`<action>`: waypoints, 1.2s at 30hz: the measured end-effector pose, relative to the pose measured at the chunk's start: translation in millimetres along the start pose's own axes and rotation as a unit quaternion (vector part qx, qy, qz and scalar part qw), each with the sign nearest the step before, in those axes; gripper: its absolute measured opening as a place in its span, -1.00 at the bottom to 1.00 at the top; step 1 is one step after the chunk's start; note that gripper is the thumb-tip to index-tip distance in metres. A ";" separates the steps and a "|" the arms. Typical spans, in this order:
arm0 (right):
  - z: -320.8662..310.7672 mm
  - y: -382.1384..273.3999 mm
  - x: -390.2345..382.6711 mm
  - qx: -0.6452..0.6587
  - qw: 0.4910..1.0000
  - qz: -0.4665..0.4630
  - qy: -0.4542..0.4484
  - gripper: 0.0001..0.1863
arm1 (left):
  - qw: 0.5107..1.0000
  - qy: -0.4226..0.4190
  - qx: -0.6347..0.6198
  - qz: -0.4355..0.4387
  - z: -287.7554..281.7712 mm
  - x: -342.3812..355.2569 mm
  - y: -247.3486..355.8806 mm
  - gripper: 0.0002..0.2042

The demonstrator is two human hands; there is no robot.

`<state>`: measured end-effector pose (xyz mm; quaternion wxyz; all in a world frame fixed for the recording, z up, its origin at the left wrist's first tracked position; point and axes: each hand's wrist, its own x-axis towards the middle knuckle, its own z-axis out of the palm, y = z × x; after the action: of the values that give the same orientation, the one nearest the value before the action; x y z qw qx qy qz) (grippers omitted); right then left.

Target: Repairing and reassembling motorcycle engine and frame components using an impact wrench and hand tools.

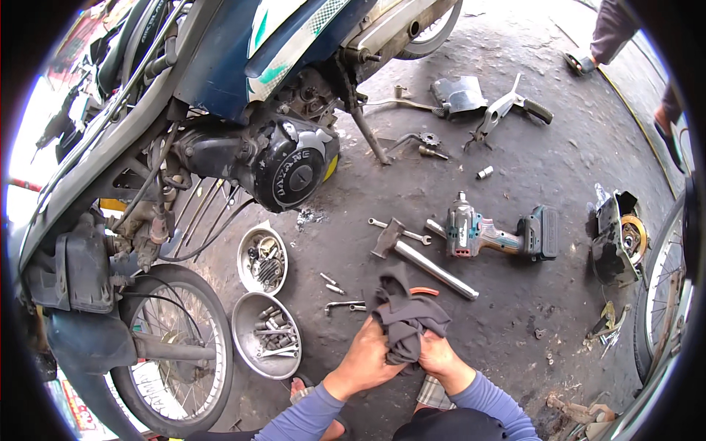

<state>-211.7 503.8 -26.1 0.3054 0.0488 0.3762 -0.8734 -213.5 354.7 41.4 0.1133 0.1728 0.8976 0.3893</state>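
A dark grey cloth (412,320) is bunched between my two hands, held low over the floor in front of my knees. My left hand (368,354) is closed round its left side. On the other side my right hand (441,357) grips it too, fingers mostly covered by the folds. Whether anything lies inside the cloth is hidden. Just beyond it are a hammer (434,266) with a metal handle, a combination wrench (401,231) and a cordless impact wrench (489,230). Something orange (424,291) pokes out beside the cloth.
A motorcycle (294,165) with its engine exposed stands at the left. Two metal bowls (243,351) hold sockets, bolts and wrenches. Removed parts, including a kickstand-like piece (507,110), lie farther off. At right are a black casing (610,250) and a wheel (654,309). Another person's foot (581,65) shows at top right.
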 end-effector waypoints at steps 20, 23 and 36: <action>-126.3 -147.4 89.9 -0.802 0.585 0.005 0.121 -0.19 | 0.800 -0.052 0.349 -0.485 -193.0 -176.4 -115.9 -0.40; -106.4 -140.3 88.8 -0.801 0.568 0.017 0.187 -0.39 | 0.900 0.001 0.297 -0.320 -162.5 -152.0 -129.3 -0.37; -71.6 -83.5 -73.7 -0.239 0.905 -0.211 0.281 -0.55 | 0.902 -0.200 0.370 -0.095 -81.0 4.5 -228.2 -0.80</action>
<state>-210.1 633.9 -1.5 -0.0021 0.1376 0.6456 -0.7512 -295.7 157.7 -73.0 0.2549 0.1907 0.9476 -0.0261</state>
